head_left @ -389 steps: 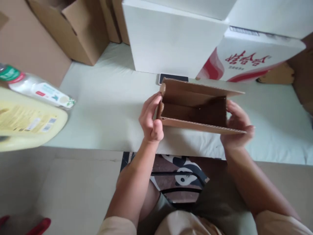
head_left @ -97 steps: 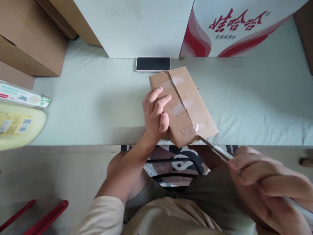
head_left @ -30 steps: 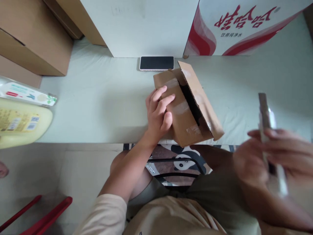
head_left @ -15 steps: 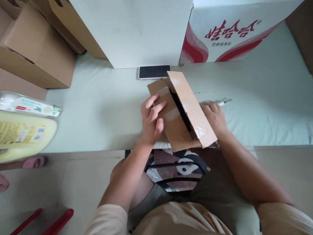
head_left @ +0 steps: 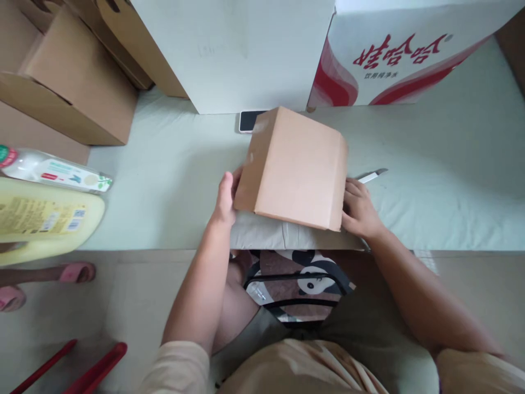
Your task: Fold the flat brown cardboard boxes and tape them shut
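Observation:
A small brown cardboard box (head_left: 303,169) is tilted above the front of the table, with a broad plain panel facing up. My left hand (head_left: 227,200) grips its left side, thumb visible and the other fingers mostly hidden behind the cardboard. At the lower right edge is my right hand (head_left: 361,210), fingers curled and touching the box. A knife (head_left: 372,175) with a pale handle and a short blade sticks out past those fingers, blade pointing away to the right. Much of its handle is hidden by the hand.
Behind the box lies a phone (head_left: 247,122), partly covered. A white carton (head_left: 246,54) and a red-and-white carton (head_left: 369,87) stand at the back. Brown boxes (head_left: 86,82), a clear bottle (head_left: 61,171) and a yellow jug (head_left: 45,219) are left. Another person's pink slippers (head_left: 77,272) show below.
The cardboard box has been turned: its taped, gaping flaps faced up before, and a plain panel does now. My left hand has shifted to its left side. The knife has stayed at my right hand.

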Demonstrator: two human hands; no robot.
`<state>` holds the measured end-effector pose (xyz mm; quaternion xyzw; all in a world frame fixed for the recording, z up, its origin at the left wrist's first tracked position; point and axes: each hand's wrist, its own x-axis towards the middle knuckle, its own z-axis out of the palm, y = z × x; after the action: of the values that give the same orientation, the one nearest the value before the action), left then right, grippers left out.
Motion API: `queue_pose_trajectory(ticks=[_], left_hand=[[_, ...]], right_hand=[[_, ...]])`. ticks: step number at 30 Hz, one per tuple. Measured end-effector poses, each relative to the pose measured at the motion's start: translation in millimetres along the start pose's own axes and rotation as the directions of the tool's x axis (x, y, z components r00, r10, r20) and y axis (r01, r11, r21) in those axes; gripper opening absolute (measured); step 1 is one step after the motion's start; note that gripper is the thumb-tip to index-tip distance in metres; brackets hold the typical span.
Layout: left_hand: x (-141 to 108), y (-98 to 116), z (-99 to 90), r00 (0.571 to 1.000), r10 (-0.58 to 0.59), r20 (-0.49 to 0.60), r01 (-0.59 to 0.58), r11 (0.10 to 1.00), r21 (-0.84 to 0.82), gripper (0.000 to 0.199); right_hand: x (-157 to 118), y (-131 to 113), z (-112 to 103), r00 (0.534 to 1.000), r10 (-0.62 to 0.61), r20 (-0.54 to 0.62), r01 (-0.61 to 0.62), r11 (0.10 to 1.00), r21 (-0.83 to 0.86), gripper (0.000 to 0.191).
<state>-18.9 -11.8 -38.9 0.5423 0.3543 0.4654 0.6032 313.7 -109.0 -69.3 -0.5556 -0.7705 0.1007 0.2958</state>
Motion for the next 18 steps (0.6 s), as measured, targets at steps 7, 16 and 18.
queue_pose_trajectory(ticks=[7, 16, 18], left_hand=[[-2.6, 18.0, 5.2, 1.000, -0.009, -0.013, 0.009, 1.000, -0.006, 0.061], [11.4, 26.3, 20.1, 0.915, -0.119, -0.385, 0.063, 0.986, -0.155, 0.051], [12.5, 25.2, 20.8, 0.904, -0.144, -0.403, 0.085, 0.983, -0.160, 0.055]], right_hand=[[-9.3, 2.9, -2.2, 0.997, 0.023, -0.073, 0.009, 0.914, 0.405, 0.072], [-12.3, -9.7, 3.4, 0.973, 0.233, -0.007, -0.182, 0.780, 0.599, 0.058], [-11.6, -12.6, 8.5, 0.963, 0.270, -0.002, -0.213, 0.763, 0.610, 0.063]])
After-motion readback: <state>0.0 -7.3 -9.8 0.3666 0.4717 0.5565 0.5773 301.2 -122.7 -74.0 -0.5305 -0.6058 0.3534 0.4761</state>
